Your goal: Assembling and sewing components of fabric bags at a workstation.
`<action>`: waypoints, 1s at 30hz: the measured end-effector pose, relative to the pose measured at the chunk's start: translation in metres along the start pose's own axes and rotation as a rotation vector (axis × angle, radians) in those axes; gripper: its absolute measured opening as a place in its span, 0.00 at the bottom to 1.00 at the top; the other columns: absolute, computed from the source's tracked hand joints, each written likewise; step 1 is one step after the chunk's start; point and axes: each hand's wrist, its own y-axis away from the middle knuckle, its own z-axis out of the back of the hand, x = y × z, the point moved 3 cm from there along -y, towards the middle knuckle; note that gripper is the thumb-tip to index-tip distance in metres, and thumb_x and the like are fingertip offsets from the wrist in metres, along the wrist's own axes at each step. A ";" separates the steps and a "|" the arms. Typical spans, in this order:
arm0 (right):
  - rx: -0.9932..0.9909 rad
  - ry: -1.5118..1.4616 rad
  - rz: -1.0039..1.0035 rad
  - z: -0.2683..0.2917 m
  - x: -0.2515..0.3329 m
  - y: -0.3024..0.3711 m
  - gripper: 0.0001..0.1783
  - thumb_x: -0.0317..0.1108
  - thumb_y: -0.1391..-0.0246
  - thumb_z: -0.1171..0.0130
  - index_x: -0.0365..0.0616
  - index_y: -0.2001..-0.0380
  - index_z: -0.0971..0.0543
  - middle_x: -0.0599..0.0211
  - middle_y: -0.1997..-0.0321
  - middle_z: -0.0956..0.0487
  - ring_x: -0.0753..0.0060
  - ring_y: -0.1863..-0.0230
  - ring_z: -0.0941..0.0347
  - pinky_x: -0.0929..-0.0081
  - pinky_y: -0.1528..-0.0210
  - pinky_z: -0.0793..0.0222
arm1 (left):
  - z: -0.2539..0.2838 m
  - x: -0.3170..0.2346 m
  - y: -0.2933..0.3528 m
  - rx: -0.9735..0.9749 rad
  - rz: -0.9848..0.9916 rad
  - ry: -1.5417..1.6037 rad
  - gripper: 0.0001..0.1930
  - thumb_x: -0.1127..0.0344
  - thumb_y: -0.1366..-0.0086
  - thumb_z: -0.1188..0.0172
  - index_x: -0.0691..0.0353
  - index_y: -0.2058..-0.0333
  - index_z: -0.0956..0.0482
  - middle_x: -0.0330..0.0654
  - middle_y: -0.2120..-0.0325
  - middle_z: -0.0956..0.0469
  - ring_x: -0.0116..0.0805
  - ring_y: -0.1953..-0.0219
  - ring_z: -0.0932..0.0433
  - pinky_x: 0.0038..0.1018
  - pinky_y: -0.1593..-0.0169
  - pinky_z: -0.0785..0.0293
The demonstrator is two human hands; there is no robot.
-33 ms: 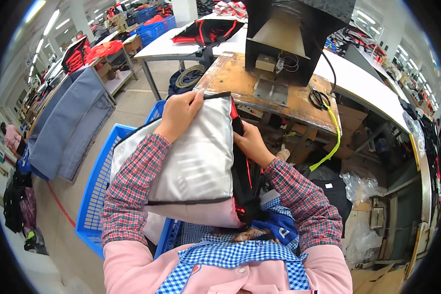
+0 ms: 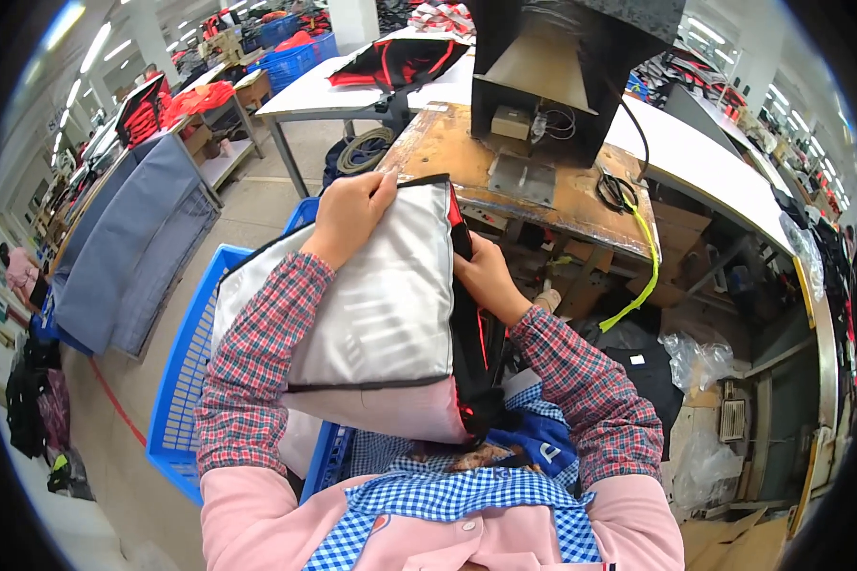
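A boxy bag (image 2: 376,295) with silver-white panels, black edge binding and a black-and-red side is held in front of my body, tilted over a blue crate. At its upper edge my left hand (image 2: 348,214) is closed, thumb on the silver face and fingers partly hidden. My right hand (image 2: 486,276) grips the black-and-red side, its fingertips hidden in the folds. Black straps bunch at the bag's lower right corner, by my blue checked apron (image 2: 448,485).
The blue crate (image 2: 186,400) stands below and left. Ahead, a black machine (image 2: 590,105) rests on a worn wooden table (image 2: 428,143); black-handled scissors (image 2: 616,190) with a yellow-green strap lie at its right edge. Clear plastic bags (image 2: 705,466) lie on the right.
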 end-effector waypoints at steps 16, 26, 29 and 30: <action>-0.358 -0.092 -0.220 0.074 -0.071 -0.064 0.15 0.36 0.47 0.41 0.36 0.60 0.21 0.55 0.68 0.17 0.64 0.66 0.20 0.67 0.61 0.28 | -0.128 -0.001 -0.135 0.133 -0.079 -0.157 0.25 0.46 0.33 0.50 0.62 0.72 0.15 0.55 0.76 0.20 0.54 0.69 0.20 0.42 0.62 0.24; -0.405 -0.085 -0.251 0.090 -0.089 -0.073 0.15 0.36 0.48 0.41 0.34 0.61 0.20 0.54 0.70 0.17 0.62 0.68 0.20 0.66 0.63 0.28 | -0.157 0.006 -0.155 0.145 -0.112 -0.191 0.25 0.45 0.34 0.49 0.61 0.71 0.14 0.55 0.77 0.20 0.53 0.70 0.20 0.40 0.61 0.25; -0.404 -0.074 -0.263 0.091 -0.092 -0.074 0.15 0.35 0.48 0.40 0.34 0.62 0.20 0.54 0.70 0.17 0.62 0.68 0.19 0.66 0.63 0.28 | -0.160 0.008 -0.158 0.123 -0.134 -0.164 0.25 0.45 0.35 0.49 0.60 0.71 0.14 0.54 0.78 0.20 0.52 0.71 0.20 0.40 0.61 0.25; -0.412 -0.053 -0.261 0.092 -0.092 -0.074 0.15 0.35 0.48 0.40 0.34 0.62 0.20 0.55 0.70 0.17 0.63 0.68 0.19 0.67 0.63 0.28 | -0.161 0.009 -0.158 0.124 -0.134 -0.164 0.25 0.45 0.35 0.49 0.60 0.71 0.14 0.54 0.78 0.20 0.52 0.71 0.20 0.40 0.61 0.25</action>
